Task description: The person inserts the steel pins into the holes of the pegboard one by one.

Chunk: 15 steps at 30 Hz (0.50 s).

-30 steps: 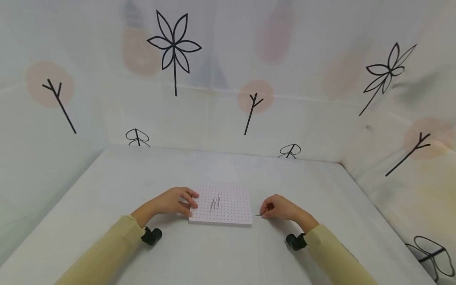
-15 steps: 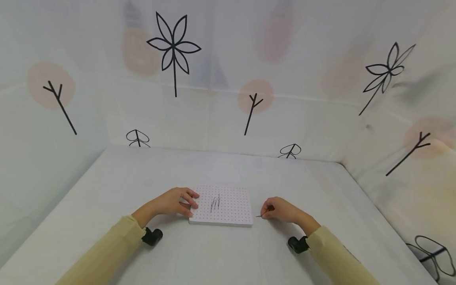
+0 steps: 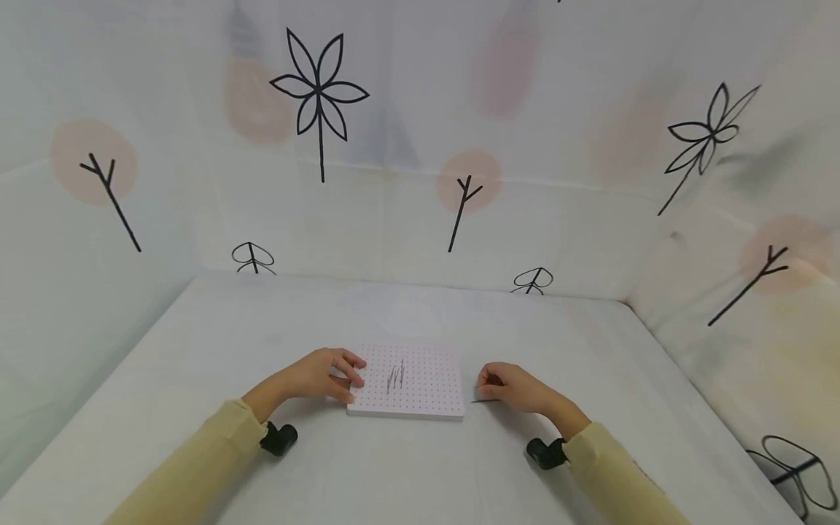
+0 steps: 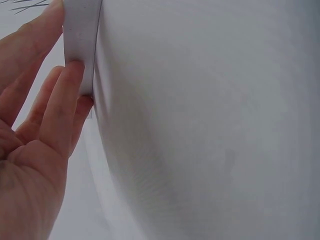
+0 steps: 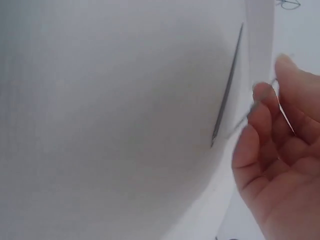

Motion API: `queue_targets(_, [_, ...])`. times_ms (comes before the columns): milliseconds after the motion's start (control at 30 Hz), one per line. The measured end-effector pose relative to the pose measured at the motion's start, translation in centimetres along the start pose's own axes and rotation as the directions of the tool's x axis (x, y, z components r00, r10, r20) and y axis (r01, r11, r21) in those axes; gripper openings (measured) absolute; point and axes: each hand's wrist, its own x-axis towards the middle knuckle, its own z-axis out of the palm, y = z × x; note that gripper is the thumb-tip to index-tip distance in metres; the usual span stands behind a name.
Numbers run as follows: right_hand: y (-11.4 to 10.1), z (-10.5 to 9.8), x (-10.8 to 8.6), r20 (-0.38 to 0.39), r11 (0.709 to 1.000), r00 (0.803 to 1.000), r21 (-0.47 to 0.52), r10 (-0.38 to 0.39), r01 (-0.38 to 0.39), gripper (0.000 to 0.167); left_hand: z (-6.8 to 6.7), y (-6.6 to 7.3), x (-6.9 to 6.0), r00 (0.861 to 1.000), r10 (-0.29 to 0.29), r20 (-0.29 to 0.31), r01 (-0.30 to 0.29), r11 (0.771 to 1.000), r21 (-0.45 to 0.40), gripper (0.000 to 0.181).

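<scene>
A flat white board (image 3: 433,390) with a grid of small holes rests on the table. Several thin dark needles (image 3: 396,377) are on it, left of its middle. My left hand (image 3: 321,375) holds the board's left side; in the left wrist view its fingers (image 4: 62,107) touch the board's edge. Right of the board, low over the table, my right hand (image 3: 516,386) pinches a thin grey needle (image 5: 242,123) between thumb and fingers. Beside it a second grey needle (image 5: 228,87) lies on the table. The right fingertips' exact contact with the needle is blurred.
A white cloth covers the table (image 3: 407,474). White curtains (image 3: 394,219) with drawn flowers and twigs stand along the back and both sides. A black wrist camera (image 3: 278,439) sits under the left wrist, another black wrist camera (image 3: 546,453) under the right.
The right hand has shifted only slightly beside the board, and a longer dark line shows at its fingertips. The left hand and board stay in place; the head view has tilted a little.
</scene>
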Motion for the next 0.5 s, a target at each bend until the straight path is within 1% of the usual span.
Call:
queue_targets(167, [-0.8,0.0,0.0,-0.101,0.999,0.994,0.013,-0.049,0.051,0.006,0.1,0.0,-0.1,1.000,0.001,-0.002,-0.001,1.000,-0.003,0.020])
queue_targets(267, [-1.1,0.0,0.1,-0.152,0.998,0.987,0.008,-0.058,0.060,0.005,0.0,-0.1,-0.1,1.000,0.014,-0.004,-0.014,1.000,0.000,0.019])
queue_targets(400, [-1.5,0.0,0.2,-0.187,0.997,0.979,-0.002,-0.074,0.076,0.004,0.0,0.1,-0.1,1.000,0.020,0.001,-0.020,1.000,0.006,0.019])
queue_targets(500, [-1.8,0.1,0.3,-0.206,0.996,0.975,0.007,-0.089,0.092,0.006,0.0,0.2,-0.1,1.000,0.013,-0.002,-0.013,1.000,0.018,0.019])
